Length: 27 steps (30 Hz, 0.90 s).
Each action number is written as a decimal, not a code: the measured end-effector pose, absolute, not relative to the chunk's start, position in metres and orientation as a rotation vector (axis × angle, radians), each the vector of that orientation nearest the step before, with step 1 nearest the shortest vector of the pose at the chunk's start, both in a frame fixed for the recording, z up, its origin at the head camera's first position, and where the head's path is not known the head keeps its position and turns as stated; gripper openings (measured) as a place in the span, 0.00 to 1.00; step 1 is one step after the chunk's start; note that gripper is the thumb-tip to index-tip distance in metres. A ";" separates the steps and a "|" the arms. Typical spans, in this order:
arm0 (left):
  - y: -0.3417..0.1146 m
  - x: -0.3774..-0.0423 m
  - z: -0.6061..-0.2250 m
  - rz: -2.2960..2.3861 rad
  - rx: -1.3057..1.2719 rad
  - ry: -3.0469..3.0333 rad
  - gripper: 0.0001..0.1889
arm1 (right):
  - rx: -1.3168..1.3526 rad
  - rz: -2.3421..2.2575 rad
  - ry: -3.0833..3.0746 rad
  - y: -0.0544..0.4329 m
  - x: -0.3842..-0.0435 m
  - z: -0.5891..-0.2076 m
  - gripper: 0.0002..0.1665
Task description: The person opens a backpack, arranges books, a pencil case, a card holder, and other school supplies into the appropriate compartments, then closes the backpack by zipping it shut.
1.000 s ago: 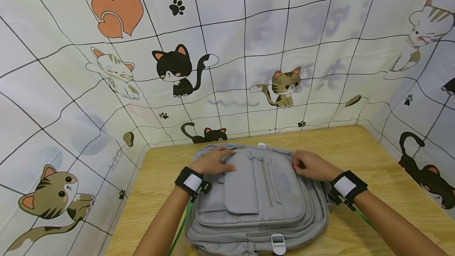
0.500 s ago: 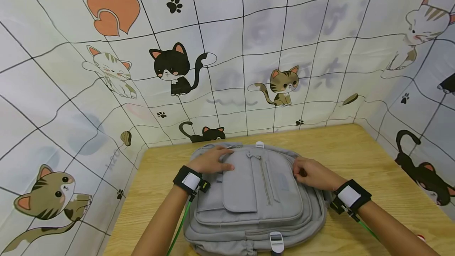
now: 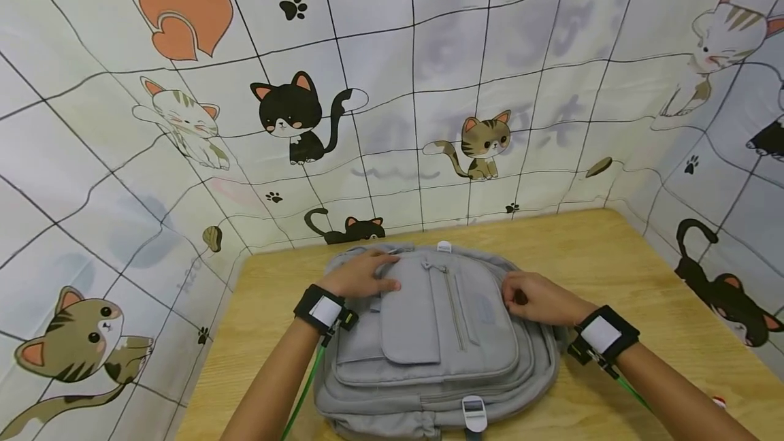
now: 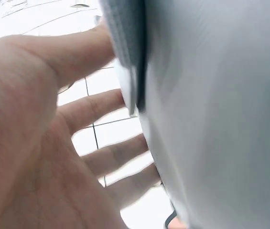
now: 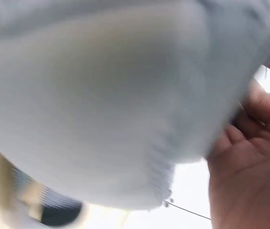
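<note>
A grey backpack [image 3: 478, 318] lies on the table with its front pocket, flap and zip facing up. On its left upper part rests my left hand [image 3: 361, 274], fingers extended; in the left wrist view the fingers [image 4: 94, 107] are spread and their tips touch the grey fabric [image 4: 221, 114]. At the right edge of the front pocket, my right hand [image 3: 542, 297] has thumb and index finger pinched together against the bag. What lies between those fingertips is hidden. Blurred grey fabric [image 5: 91, 105] covers most of the right wrist view, beside the curled right hand [image 5: 252, 157].
The wooden table [image 3: 612, 257] extends on both sides of the bag. Behind it hangs a white cat-patterned curtain [image 3: 392, 114]. A white buckle [image 3: 474, 414] sits at the bag's near edge. A small red and white thing [image 3: 719, 401] is partly hidden by the right forearm.
My right hand has shifted slightly along the pocket's right edge, towards me. The left hand has kept its place on the bag. The head view has turned a little.
</note>
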<state>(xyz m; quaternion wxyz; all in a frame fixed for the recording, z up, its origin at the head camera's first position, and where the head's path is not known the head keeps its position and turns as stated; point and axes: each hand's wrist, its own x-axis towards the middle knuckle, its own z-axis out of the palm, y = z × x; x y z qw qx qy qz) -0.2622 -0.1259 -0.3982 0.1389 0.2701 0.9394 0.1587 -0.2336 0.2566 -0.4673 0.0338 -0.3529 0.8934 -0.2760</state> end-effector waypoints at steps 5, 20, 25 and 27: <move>-0.133 -0.235 -0.380 0.420 0.813 2.875 0.38 | -1.105 -0.792 2.698 0.251 -0.256 -0.444 0.02; -0.134 -0.088 -0.441 0.268 0.955 3.055 0.57 | -0.816 -0.622 2.518 0.224 -0.335 -0.457 0.35; -0.145 -0.100 -0.444 0.211 1.014 3.075 0.55 | -0.849 -0.631 2.543 0.220 -0.331 -0.458 0.28; -0.152 -0.105 -0.442 0.193 1.049 3.058 0.55 | -0.872 -0.606 2.559 0.219 -0.327 -0.456 0.27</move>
